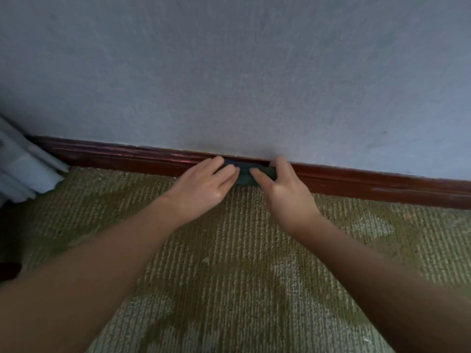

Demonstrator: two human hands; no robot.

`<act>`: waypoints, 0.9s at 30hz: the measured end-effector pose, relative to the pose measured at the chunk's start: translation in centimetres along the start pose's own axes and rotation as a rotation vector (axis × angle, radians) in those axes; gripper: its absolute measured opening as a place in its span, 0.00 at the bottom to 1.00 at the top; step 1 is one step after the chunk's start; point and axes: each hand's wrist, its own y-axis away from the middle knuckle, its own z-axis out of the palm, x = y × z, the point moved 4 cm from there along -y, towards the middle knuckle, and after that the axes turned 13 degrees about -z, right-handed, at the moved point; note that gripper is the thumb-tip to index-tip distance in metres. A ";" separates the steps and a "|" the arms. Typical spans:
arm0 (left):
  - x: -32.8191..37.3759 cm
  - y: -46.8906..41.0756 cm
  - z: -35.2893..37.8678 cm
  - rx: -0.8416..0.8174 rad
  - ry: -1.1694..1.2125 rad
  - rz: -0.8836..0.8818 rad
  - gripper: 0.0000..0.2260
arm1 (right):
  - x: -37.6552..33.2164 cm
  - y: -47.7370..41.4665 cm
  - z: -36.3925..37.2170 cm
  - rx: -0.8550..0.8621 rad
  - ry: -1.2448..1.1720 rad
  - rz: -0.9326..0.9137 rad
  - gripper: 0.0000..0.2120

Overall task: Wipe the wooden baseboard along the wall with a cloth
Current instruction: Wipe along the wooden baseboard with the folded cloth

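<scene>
A dark red-brown wooden baseboard (127,159) runs along the foot of the pale blue-grey wall, sloping down to the right. A dark green cloth (244,177), bunched small, lies against the baseboard near the middle. My left hand (206,184) presses on the cloth's left end with its fingers stretched out. My right hand (285,189) grips the cloth's right end, with the thumb over the top edge and the forefinger laid along the front. Most of the cloth is hidden under both hands.
Ribbed olive and beige carpet (229,263) covers the floor up to the baseboard. White folded fabric (28,171), perhaps a curtain, hangs to the floor at the left edge and hides the baseboard's left end. A dark object (9,271) sits at the far left.
</scene>
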 end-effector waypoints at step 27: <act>4.0 1.1 0.4 -0.118 0.050 -0.085 0.26 | 1.7 2.5 1.3 -0.011 -0.221 0.112 0.21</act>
